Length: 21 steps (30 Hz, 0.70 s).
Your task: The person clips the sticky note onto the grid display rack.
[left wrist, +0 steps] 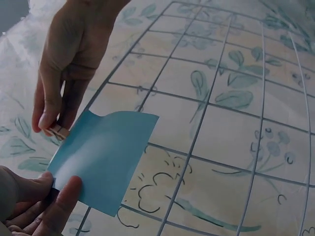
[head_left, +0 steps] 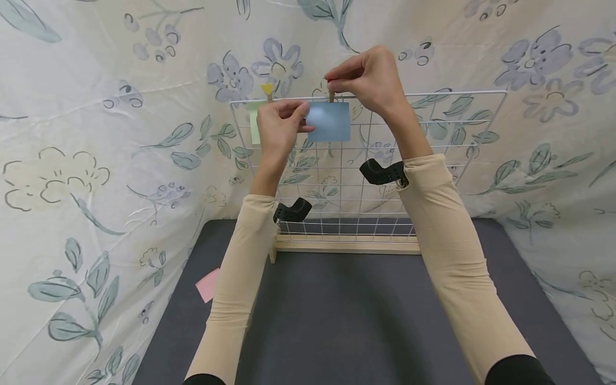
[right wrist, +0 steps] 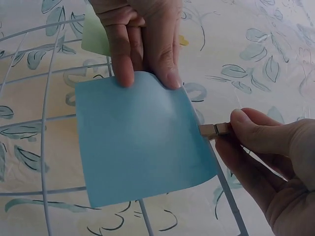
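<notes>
A blue paper square point(head_left: 329, 122) lies against the upper part of a white wire grid point(head_left: 370, 147). My left hand point(head_left: 280, 128) pinches the paper's left edge between thumb and fingers. At the grid's top wire, my right hand point(head_left: 372, 80) pinches a small wooden clothespin point(right wrist: 215, 130). In the right wrist view the clothespin's tip meets the paper's top edge; whether it fully clamps paper and wire I cannot tell. Left of the blue paper hangs a green paper point(head_left: 255, 123), partly behind my left hand, below a clothespin with a yellow heart point(head_left: 267, 89).
The grid stands in a wooden base point(head_left: 346, 246) on a dark grey table point(head_left: 332, 310). A pink paper point(head_left: 208, 285) lies at the table's left edge, partly under my left sleeve. Floral cloth point(head_left: 96, 160) hangs behind and at both sides.
</notes>
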Motion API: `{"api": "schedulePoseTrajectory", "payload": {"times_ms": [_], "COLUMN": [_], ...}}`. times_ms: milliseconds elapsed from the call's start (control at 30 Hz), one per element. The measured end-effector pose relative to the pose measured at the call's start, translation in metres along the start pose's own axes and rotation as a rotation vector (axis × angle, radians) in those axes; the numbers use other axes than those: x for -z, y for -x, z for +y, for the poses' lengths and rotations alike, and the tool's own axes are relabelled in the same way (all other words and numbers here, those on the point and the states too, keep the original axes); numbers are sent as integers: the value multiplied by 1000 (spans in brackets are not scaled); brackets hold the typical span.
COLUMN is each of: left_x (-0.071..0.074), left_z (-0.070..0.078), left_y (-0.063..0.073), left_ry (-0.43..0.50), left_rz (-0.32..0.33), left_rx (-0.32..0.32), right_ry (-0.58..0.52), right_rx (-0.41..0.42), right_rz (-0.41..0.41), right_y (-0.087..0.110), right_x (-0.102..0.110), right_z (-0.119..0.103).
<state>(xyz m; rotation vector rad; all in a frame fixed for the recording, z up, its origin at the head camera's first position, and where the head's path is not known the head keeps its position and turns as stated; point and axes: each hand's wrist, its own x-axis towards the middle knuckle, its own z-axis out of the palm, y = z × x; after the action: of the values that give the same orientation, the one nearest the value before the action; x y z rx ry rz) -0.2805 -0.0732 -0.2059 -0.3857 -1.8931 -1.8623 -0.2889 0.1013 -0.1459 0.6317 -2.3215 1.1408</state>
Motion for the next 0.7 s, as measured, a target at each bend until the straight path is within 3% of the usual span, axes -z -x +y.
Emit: {"api": "schedulePoseTrajectory", "payload": {"times_ms": [467, 700], "left_x": [-3, -3], "left_z": [-1, -2], "left_y": [2, 1], "left_ry": [55, 21], "left_rz": [-11, 3], "left_rx": [-27, -64], "right_ry": [-12, -4], "right_rx": [-10, 15], "right_rz": [-13, -11], "right_y": [0, 0], "right_x": [-4, -6], "right_z": [0, 4]}}
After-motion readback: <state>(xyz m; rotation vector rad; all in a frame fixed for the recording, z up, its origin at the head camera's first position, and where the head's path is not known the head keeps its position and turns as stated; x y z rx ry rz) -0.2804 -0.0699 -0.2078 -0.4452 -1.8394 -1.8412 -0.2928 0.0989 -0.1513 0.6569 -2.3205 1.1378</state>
